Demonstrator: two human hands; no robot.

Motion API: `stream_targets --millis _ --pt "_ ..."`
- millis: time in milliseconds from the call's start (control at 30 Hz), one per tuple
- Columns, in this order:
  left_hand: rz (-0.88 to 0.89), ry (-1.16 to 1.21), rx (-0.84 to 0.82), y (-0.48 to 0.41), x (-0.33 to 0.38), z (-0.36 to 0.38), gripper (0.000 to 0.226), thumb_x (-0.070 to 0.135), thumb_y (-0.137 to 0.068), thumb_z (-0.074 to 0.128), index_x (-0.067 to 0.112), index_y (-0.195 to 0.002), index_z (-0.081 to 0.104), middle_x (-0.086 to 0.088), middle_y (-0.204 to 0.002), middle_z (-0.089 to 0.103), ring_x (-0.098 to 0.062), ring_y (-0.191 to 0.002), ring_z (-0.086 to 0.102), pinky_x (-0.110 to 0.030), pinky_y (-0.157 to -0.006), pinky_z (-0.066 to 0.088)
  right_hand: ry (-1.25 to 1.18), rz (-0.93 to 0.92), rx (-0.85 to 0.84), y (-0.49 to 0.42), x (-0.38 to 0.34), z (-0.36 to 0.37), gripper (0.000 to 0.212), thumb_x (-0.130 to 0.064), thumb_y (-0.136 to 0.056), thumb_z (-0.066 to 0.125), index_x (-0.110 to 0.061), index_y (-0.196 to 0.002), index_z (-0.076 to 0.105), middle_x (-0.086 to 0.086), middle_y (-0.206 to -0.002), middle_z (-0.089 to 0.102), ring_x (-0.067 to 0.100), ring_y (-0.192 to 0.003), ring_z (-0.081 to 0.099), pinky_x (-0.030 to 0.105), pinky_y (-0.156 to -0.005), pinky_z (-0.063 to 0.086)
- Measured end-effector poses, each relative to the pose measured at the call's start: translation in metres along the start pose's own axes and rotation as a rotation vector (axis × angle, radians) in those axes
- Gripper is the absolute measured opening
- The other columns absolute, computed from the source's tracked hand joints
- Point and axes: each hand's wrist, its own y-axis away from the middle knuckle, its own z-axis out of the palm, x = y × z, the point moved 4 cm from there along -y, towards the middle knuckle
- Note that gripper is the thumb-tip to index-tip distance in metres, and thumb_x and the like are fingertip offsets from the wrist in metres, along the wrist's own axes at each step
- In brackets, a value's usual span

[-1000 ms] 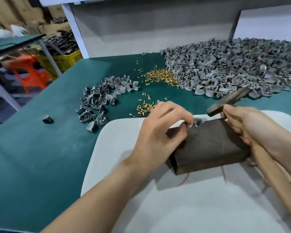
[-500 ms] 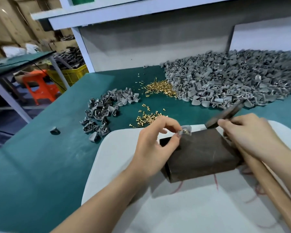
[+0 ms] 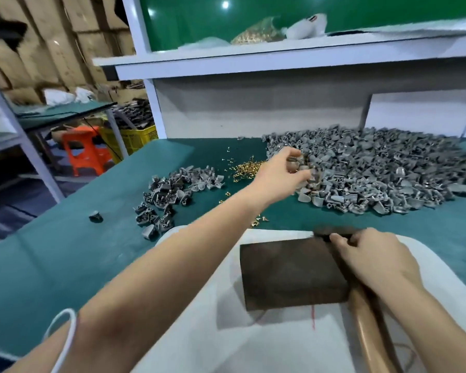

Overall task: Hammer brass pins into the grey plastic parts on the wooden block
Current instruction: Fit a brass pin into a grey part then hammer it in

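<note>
the green desk (image 3: 51, 265) runs under both grips, and a white pad (image 3: 226, 345) lies on its near edge, beneath the right grip (image 3: 374, 259). the large heap of grey plastic parts (image 3: 388, 170) spreads across the far side, from the left grip (image 3: 283, 173) away to the right. the left grip is stretched out to the heap's near-left edge, thumb and fingers curled round one grey part (image 3: 293, 165), though motion blur hides how firmly.

the wooden block (image 3: 288, 273) sits on the pad, touching the right grip on its left side and well short of the left grip. its top is bare and its long axis runs left to right. the right grip is closed round the hammer (image 3: 366, 319) just below the head. the dark head lies along the block's far right corner, pointing left, and the wooden handle runs back toward the person, out of the lower right.

a smaller pile of grey parts (image 3: 172, 192) lies well left of the left grip. the brass pins (image 3: 246, 168) are heaped just beside that grip's wrist, on its left, with a few scattered nearer the pad. one stray grey piece (image 3: 95, 216) lies farthest left.
</note>
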Motion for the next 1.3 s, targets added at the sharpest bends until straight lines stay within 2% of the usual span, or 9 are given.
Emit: stream_targets --millis 133,200,267,467,600,800,933,1200,1300 --pt "-0.096 -0.708 0.043 -0.015 -0.074 -0.066 0.042 0.018 -0.091 0.051 0.023 -0.133 0.049 -0.009 -0.131 0.056 -0.031 -0.120 0.051 -0.045 -0.102 0.041 0.000 -0.001 -0.014 0.001 0.001 -0.001 0.045 -0.056 -0.087 0.048 -0.016 -0.068 0.059 0.002 -0.057 0.039 0.029 -0.069 0.046 0.030 -0.061 0.038" --pt "-0.241 -0.996 -0.002 -0.003 -0.118 -0.102 0.043 0.012 -0.090 0.048 0.022 -0.132 0.050 -0.011 -0.132 0.053 -0.037 -0.121 0.048 -0.053 -0.101 0.040 0.008 -0.006 -0.012 0.001 0.000 0.000 0.045 -0.056 -0.088 0.047 -0.016 -0.073 0.061 0.002 -0.059 0.039 0.029 -0.071 0.046 0.030 -0.061 0.038" --pt "-0.246 -1.109 -0.059 0.013 -0.147 -0.122 0.037 0.003 -0.089 0.047 0.016 -0.122 0.059 -0.012 -0.122 0.060 -0.035 -0.112 0.055 -0.049 -0.092 0.049 0.020 -0.012 -0.005 0.000 -0.001 0.000 0.046 -0.056 -0.089 0.045 -0.016 -0.079 0.064 0.003 -0.063 0.041 0.029 -0.073 0.048 0.030 -0.062 0.037" --pt "-0.025 -1.021 0.034 0.025 -0.148 -0.136 0.024 -0.002 -0.088 0.053 0.008 -0.104 0.068 -0.014 -0.107 0.064 -0.034 -0.094 0.062 -0.042 -0.078 0.052 0.017 -0.010 -0.002 -0.001 -0.001 -0.001 0.046 -0.056 -0.089 0.046 -0.016 -0.077 0.063 0.007 -0.069 0.048 0.030 -0.077 0.054 0.030 -0.063 0.039" --pt "0.073 -0.874 0.131 0.021 -0.129 -0.131 0.029 -0.001 -0.086 0.060 0.009 -0.113 0.067 -0.014 -0.114 0.065 -0.033 -0.100 0.062 -0.040 -0.088 0.050 0.009 0.003 -0.008 -0.001 0.000 0.000 0.047 -0.057 -0.089 0.046 -0.015 -0.076 0.065 0.006 -0.069 0.051 0.029 -0.074 0.050 0.029 -0.062 0.040" --pt "0.034 -0.856 -0.199 0.026 -0.109 -0.113 0.023 0.013 -0.083 0.069 0.016 -0.105 0.070 0.005 -0.079 0.064 -0.011 -0.075 0.059 -0.020 -0.080 0.045 0.009 0.018 -0.015 -0.002 0.000 -0.002 0.049 -0.058 -0.088 0.047 -0.015 -0.068 0.063 0.004 -0.063 0.054 0.028 -0.069 0.052 0.028 -0.058 0.038" --pt "0.030 -0.884 -0.264 0.039 -0.115 -0.110 0.016 0.016 -0.083 0.068 0.018 -0.098 0.074 0.004 -0.088 0.071 -0.008 -0.077 0.059 -0.013 -0.072 0.041 0.004 0.018 -0.025 -0.001 -0.001 -0.002 0.050 -0.057 -0.088 0.047 -0.015 -0.067 0.062 0.002 -0.062 0.054 0.028 -0.069 0.054 0.028 -0.057 0.037" --pt "0.087 -0.945 -0.285 0.047 -0.116 -0.105 0.011 0.010 -0.085 0.064 0.013 -0.092 0.071 0.001 -0.090 0.069 -0.007 -0.077 0.052 -0.018 -0.076 0.043 -0.012 0.030 -0.036 0.000 -0.001 -0.002 0.051 -0.059 -0.088 0.045 -0.015 -0.069 0.063 0.004 -0.065 0.055 0.029 -0.070 0.053 0.029 -0.058 0.038" --pt "0.217 -0.885 -0.118 0.052 -0.098 -0.104 0.008 0.004 -0.085 0.062 0.007 -0.087 0.069 -0.004 -0.085 0.066 -0.016 -0.077 0.055 -0.024 -0.075 0.044 -0.101 0.056 0.058 0.000 -0.001 -0.013 0.056 -0.065 -0.087 0.038 -0.015 -0.076 0.060 0.010 -0.075 0.058 0.030 -0.073 0.051 0.033 -0.063 0.040"
